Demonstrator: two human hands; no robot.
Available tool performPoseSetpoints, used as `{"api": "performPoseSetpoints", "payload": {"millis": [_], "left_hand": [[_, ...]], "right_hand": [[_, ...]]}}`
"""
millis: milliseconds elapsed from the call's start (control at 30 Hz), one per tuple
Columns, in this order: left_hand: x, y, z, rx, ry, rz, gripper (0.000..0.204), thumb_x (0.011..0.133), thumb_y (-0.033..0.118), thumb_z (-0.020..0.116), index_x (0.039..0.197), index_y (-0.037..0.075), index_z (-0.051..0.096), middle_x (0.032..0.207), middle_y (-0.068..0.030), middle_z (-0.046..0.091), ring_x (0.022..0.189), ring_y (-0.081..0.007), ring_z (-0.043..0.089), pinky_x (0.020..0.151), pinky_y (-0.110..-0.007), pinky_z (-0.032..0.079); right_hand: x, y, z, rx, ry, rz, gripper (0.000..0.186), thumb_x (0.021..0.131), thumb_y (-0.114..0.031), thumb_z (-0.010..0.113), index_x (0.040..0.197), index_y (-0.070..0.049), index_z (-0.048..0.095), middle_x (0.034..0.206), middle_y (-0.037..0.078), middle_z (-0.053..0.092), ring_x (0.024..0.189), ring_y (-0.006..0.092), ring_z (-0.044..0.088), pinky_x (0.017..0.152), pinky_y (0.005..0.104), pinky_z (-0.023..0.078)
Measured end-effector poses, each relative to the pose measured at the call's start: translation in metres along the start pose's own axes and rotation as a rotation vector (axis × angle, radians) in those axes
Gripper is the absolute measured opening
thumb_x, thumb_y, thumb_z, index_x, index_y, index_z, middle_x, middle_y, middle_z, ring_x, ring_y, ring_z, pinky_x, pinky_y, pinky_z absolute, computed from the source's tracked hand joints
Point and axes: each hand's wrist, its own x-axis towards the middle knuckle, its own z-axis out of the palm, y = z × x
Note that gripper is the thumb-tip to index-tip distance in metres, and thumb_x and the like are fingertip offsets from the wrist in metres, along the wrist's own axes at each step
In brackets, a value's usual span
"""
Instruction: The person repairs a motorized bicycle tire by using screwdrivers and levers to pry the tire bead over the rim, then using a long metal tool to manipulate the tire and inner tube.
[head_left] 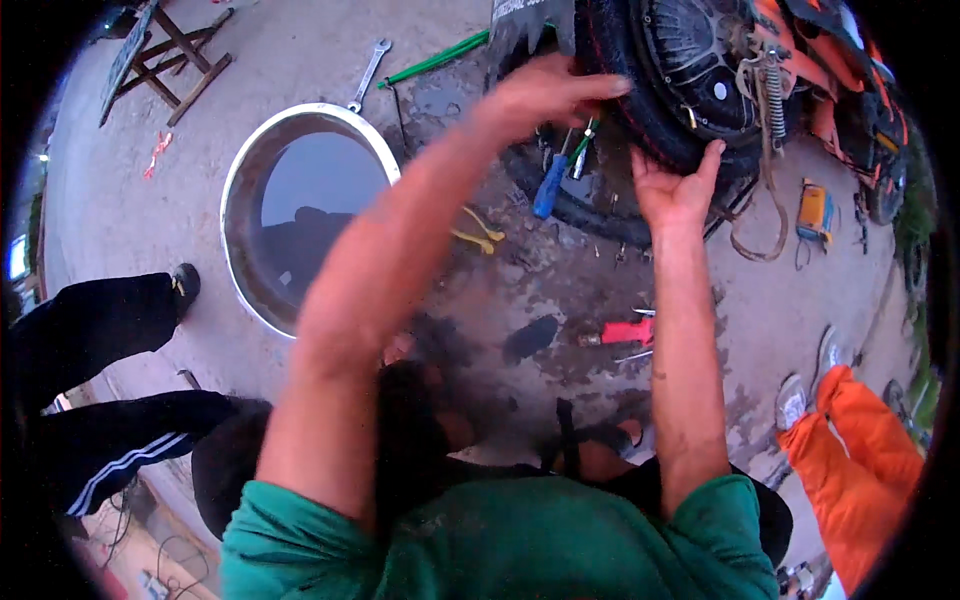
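Observation:
A black tyre [632,112] surrounds the dark finned hub [700,60] of an orange two-wheeler at the upper right. My left hand [548,98] reaches across to the tyre's left side, its fingers stretched out against the rubber and slightly blurred. From below, my right hand [678,190] grips the tyre's lower edge, palm up, thumb against the near side; the other fingers are partly hidden by the tyre. Beneath the left hand lie a screwdriver [549,187] with a blue handle and a green-handled tool [584,142].
A round basin [232,190] of water stands left, with a wrench [371,72] beyond it. Yellow tool handles [482,240], a red-handled tool [625,333] and a yellow-and-grey device [815,212] lie on the ground. People's legs show at left and in orange trousers [855,460] at right.

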Motion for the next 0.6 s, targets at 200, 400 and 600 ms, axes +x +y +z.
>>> {"api": "performPoseSetpoints", "payload": {"millis": [200,400,600], "left_hand": [[-0.046,0.0,-0.136,0.715,0.052,-0.21,0.034,0.093,0.036,0.074,0.112,0.008,0.074,0.101,-0.0053,0.074,0.097,-0.0186,0.07,0.09,-0.034,0.055],[-0.069,-0.028,-0.081,1.237,-0.461,-0.165,0.027,0.089,0.03,0.074,0.102,0.007,0.075,0.094,-0.0119,0.074,0.09,-0.0249,0.071,0.083,-0.04,0.056],[-0.076,-0.043,-0.037,1.164,-0.184,-0.122,0.042,0.092,0.048,0.07,0.1,0.006,0.072,0.097,-0.0196,0.074,0.094,-0.039,0.071,0.083,-0.05,0.055]], "right_hand": [[-0.002,0.02,0.003,0.009,-0.021,0.048,0.079,0.088,-0.071,0.066,0.142,-0.015,0.053,0.139,0.009,0.06,0.126,0.0303,0.056,0.108,0.0521,0.045],[-0.003,0.014,-0.007,-0.026,-0.039,0.118,0.078,0.087,-0.075,0.065,0.133,-0.012,0.059,0.128,0.011,0.063,0.116,0.0315,0.061,0.102,0.048,0.049],[-0.018,0.014,-0.003,-0.204,-0.256,0.367,0.078,0.093,-0.072,0.059,0.127,-0.002,0.06,0.124,0.017,0.069,0.116,0.0303,0.066,0.098,0.0454,0.052]]}}
